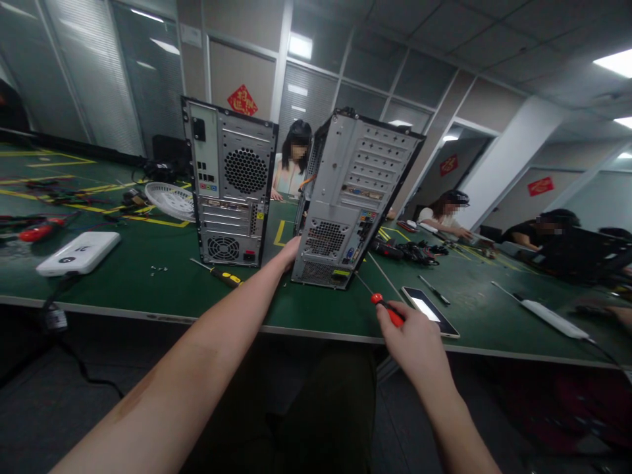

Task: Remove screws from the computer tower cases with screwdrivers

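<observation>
A grey desktop computer case (336,197) stands upright, its back panel toward me. My left hand (292,253) reaches along the left side of this case, at its lower edge; the fingers are hidden behind the metal. In my right hand (412,336) is a red and black screwdriver (390,311), gripped by its handle. Its thin shaft points up and left, the tip close to the lower right corner of the case's back. A second computer case (237,197) stands to the left, also back toward me.
A yellow and black screwdriver (224,276) lies before the left case. Further left are small screws (158,268), a white power bank (79,253) and a white basket (170,199). A phone (432,313), a pen (434,289) and a white corded tool (553,319) lie right. Several people sit beyond.
</observation>
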The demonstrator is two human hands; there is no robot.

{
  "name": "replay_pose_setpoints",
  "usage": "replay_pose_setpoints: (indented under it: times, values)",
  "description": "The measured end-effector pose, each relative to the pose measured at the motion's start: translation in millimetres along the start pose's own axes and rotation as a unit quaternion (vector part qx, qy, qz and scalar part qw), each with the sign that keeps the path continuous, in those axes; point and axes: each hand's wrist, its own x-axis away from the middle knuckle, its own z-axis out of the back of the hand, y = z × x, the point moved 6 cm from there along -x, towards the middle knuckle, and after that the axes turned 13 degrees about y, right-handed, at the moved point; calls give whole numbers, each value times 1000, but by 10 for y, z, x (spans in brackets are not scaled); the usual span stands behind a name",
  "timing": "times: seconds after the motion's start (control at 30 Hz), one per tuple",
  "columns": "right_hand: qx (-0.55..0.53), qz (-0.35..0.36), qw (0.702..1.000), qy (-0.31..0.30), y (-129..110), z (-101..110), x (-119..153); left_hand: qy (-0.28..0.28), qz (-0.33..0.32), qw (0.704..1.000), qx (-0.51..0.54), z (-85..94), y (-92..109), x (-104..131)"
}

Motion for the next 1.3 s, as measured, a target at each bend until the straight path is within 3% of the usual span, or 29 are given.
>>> replay_pose_setpoints:
  times: [0.23, 0.37, 0.67, 0.83, 1.0, 1.2, 1.3]
  values:
    - [-108, -63, 992, 8, 113, -8, 6, -20, -15, 999, -22, -16, -3, -29]
    - [-157, -54, 986, 17, 105, 41, 45, -18, -17, 999, -24, -18, 2, -25]
    - [-126, -50, 987, 91, -80, 136, 193, -39, -35, 998, -29, -50, -4, -14]
    - [-155, 18, 981, 118, -133, 99, 238, -32, -26, 999, -25, -36, 3, 17]
    - [-159, 42, 979, 123, -115, 93, 281, -37, -37, 998, -26, -43, 11, -8]
    - [-149, 34, 979, 132, -150, 100, 324, -33, -31, 999, -19, -27, 1, 0]
    - [-148, -9, 978, 144, -132, 102, 331, -37, -44, 998, -6, -29, 4, 5]
